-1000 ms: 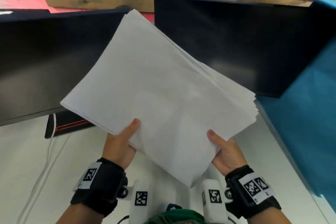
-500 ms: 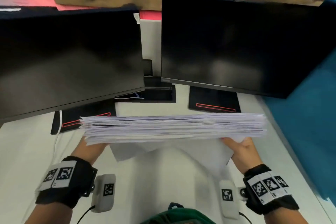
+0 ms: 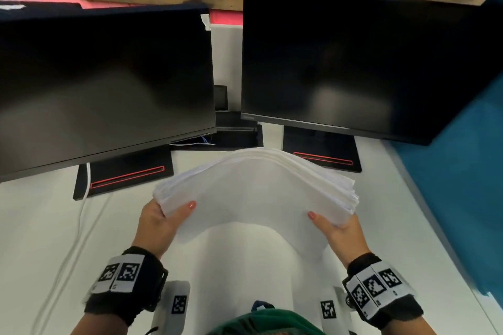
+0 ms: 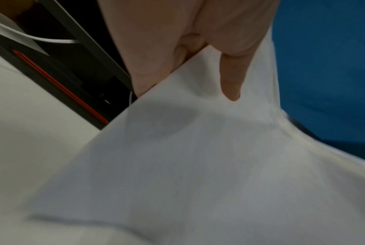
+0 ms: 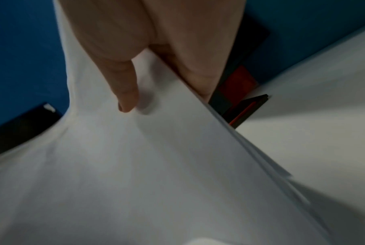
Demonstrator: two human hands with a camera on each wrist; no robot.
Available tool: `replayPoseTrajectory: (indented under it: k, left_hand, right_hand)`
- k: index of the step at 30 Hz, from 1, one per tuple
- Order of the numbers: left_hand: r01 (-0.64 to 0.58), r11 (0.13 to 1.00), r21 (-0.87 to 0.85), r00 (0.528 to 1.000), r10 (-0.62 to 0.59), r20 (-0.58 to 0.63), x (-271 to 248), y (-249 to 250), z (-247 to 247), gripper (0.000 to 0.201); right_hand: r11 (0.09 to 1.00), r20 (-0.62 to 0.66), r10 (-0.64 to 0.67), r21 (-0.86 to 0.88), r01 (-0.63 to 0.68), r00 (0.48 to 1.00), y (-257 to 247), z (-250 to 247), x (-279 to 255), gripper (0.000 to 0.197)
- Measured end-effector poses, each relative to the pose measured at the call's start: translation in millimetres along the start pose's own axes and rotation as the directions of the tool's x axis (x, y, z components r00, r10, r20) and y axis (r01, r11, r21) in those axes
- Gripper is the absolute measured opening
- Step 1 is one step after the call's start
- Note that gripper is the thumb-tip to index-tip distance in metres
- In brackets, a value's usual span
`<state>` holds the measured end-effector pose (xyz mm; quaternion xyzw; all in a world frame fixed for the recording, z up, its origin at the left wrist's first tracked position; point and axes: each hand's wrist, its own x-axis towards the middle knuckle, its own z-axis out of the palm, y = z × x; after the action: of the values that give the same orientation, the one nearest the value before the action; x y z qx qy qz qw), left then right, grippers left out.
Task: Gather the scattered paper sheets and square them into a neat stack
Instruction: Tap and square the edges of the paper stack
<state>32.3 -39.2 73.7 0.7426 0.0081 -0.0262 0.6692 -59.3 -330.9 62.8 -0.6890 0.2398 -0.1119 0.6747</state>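
A thick stack of white paper sheets (image 3: 258, 187) is held in the air above the white desk (image 3: 40, 226), bowed upward in the middle. My left hand (image 3: 160, 221) grips its left edge with the thumb on top and the fingers underneath. At the stack's right edge my right hand (image 3: 336, 228) grips the same way. In the left wrist view the thumb (image 4: 232, 77) presses into the top sheet (image 4: 198, 157). The right wrist view shows the thumb (image 5: 125, 89) on the paper (image 5: 156, 165), whose sheet edges are slightly fanned.
Two dark monitors (image 3: 103, 90) (image 3: 362, 62) stand right behind the stack, their black bases with red stripes (image 3: 125, 177) (image 3: 324, 156) on the desk. A white cable (image 3: 87, 179) runs down the left. A teal partition (image 3: 457, 185) borders the desk's right edge.
The stack was tilted up in front of the monitors, then dropped to stand on edge near the desk. Now it lies flatter, arched between both hands, still gripped at each side.
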Motion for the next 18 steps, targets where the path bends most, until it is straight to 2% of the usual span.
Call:
replayPoseTrajectory:
  k: [2,4,6,7,10,11,12,15,18]
  left_hand:
    - [0.008,1.0,-0.017,0.999,-0.009,-0.039,-4.1,-0.5,4.9,0.019]
    - [0.009,0.999,-0.038,0.998,-0.012,-0.065,-5.3,3.2,7.7,0.017]
    - [0.0,0.999,-0.044,0.997,-0.003,-0.073,-4.7,4.6,6.5,0.021]
    - [-0.014,0.999,-0.052,0.997,0.01,-0.078,-4.2,6.8,5.2,0.026]
    - [-0.105,0.984,-0.141,0.986,0.084,-0.144,-2.6,16.1,1.1,0.044]
    - [-0.126,0.974,-0.186,0.979,0.092,-0.181,-1.1,20.1,1.5,0.042]
    - [-0.14,0.966,-0.216,0.971,0.092,-0.221,0.4,24.3,2.2,0.04]
    - [-0.163,0.963,-0.213,0.946,0.091,-0.311,5.9,35.2,8.6,0.042]
    - [-0.133,0.978,-0.161,0.933,0.069,-0.354,10.1,35.4,13.5,0.039]
  right_hand:
    - [0.999,-0.025,0.044,0.009,-0.044,0.999,2.9,2.7,-2.0,0.048]
    - [0.999,-0.024,0.034,0.029,-0.033,0.999,-2.0,4.3,-5.4,0.038]
    - [0.999,-0.019,0.003,0.044,-0.003,1.0,-6.6,5.6,-6.7,0.038]
    - [0.999,-0.022,-0.026,0.045,0.027,0.999,-9.7,6.6,-7.6,0.046]
    - [0.988,-0.117,-0.131,0.071,0.14,0.984,-25.3,11.0,-12.2,0.089]
    - [0.976,-0.168,-0.173,0.1,0.192,0.971,-32.9,13.2,-14.0,0.088]
    - [0.961,-0.213,-0.204,0.141,0.237,0.956,-39.7,15.0,-14.3,0.077]
    - [0.928,-0.366,-0.21,0.218,0.303,0.907,-57.2,19.0,-8.9,0.025]
    - [0.947,-0.404,-0.14,0.212,0.241,0.904,-61.3,24.7,-3.6,0.005]
